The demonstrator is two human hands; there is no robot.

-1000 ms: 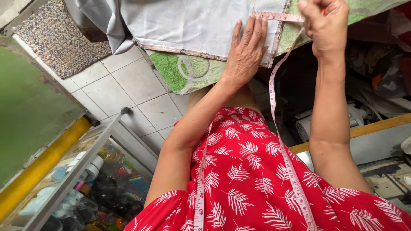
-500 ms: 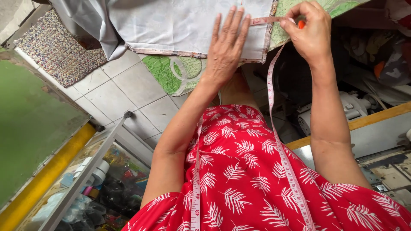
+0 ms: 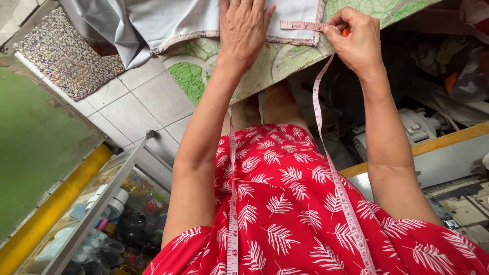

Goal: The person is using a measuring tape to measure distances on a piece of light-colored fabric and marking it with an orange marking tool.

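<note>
My left hand (image 3: 243, 28) lies flat, fingers apart, pressing down on a pale grey cloth (image 3: 168, 18) near its stitched hem. My right hand (image 3: 356, 38) pinches a pink measuring tape (image 3: 326, 153) and holds its end level along the cloth's hem, with an orange object, perhaps chalk (image 3: 346, 32), between the fingers. The tape hangs from that hand, runs down over my red leaf-print dress (image 3: 295, 214) and loops around my neck, its other end hanging on my left side. The cloth rests on a table with a green patterned cover (image 3: 265, 63).
A woven mat (image 3: 66, 56) lies on the white tiled floor (image 3: 132, 107) to the left. A glass-topped case (image 3: 102, 219) with tape rolls and small goods stands at lower left beside a yellow bar (image 3: 56, 203). A sewing machine motor (image 3: 417, 127) and wooden-edged bench sit right.
The view has shifted so the table sits higher in frame. My left hand slid right along the cloth, and my right hand has stretched the tape's end flat along the hem.
</note>
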